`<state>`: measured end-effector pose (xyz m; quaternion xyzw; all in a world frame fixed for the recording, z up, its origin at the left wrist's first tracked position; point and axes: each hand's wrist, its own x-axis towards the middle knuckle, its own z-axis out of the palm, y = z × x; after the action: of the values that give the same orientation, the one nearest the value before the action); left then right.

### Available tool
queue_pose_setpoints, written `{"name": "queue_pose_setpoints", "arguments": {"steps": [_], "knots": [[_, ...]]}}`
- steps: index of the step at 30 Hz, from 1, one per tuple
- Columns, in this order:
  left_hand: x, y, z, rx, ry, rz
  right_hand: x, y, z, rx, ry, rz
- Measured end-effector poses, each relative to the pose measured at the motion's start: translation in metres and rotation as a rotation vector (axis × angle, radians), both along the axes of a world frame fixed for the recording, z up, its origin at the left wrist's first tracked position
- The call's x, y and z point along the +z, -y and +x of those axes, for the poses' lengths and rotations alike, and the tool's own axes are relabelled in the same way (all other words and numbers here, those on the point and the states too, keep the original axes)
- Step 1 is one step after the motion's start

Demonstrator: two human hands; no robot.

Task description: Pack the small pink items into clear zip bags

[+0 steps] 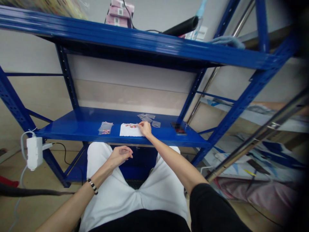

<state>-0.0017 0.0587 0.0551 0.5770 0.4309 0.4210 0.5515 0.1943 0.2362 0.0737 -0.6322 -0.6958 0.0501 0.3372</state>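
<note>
My left hand (120, 154) is turned up above my lap, just in front of the shelf edge. Its fingers curl around what looks like a small clear plastic bag. My right hand (145, 129) rests at the right side of a white sheet (130, 131) on the blue shelf, thumb and fingertips pinched together; anything between them is too small to make out. Several small reddish-brown and pink pieces (133, 126) lie along the top of the sheet. Left of it lies a clear zip bag (106, 128) with similar coloured pieces inside.
Several clear plastic bags (146, 117) lie behind my right hand. A dark, blurred object (179, 128) is at the right end of the blue shelf (79, 125). An upper blue shelf (135, 40) spans above. A white power adapter (34, 153) hangs by the left post.
</note>
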Motion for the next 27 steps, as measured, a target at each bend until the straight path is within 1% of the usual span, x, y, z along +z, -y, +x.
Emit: {"name": "queue_pose_setpoints", "arguments": {"steps": [3, 5, 8, 11, 15, 18, 22, 27], "knots": [[0.001, 0.001, -0.004, 0.04, 0.012, 0.029, -0.008, -0.004, -0.01, 0.007, 0.008, 0.027], [0.002, 0.001, -0.005, 0.074, 0.04, 0.04, -0.01, -0.006, -0.015, 0.021, 0.022, 0.053], [0.006, -0.002, -0.003, 0.138, 0.082, 0.094, -0.007, -0.006, -0.018, 0.05, 0.055, 0.119], [0.009, -0.005, -0.001, 0.185, 0.085, 0.183, -0.003, -0.006, -0.02, 0.111, 0.104, 0.175], [0.009, -0.005, -0.002, 0.179, 0.078, 0.256, -0.003, -0.009, -0.026, 0.172, 0.16, 0.186], [0.008, -0.002, -0.004, 0.184, 0.08, 0.261, -0.008, -0.011, -0.029, 0.182, 0.186, 0.188], [0.011, 0.0, -0.004, 0.187, 0.075, 0.256, -0.01, -0.01, -0.029, 0.198, 0.212, 0.188], [0.016, -0.002, -0.004, 0.179, 0.089, 0.199, -0.01, -0.012, -0.029, 0.241, 0.276, 0.172]]}}
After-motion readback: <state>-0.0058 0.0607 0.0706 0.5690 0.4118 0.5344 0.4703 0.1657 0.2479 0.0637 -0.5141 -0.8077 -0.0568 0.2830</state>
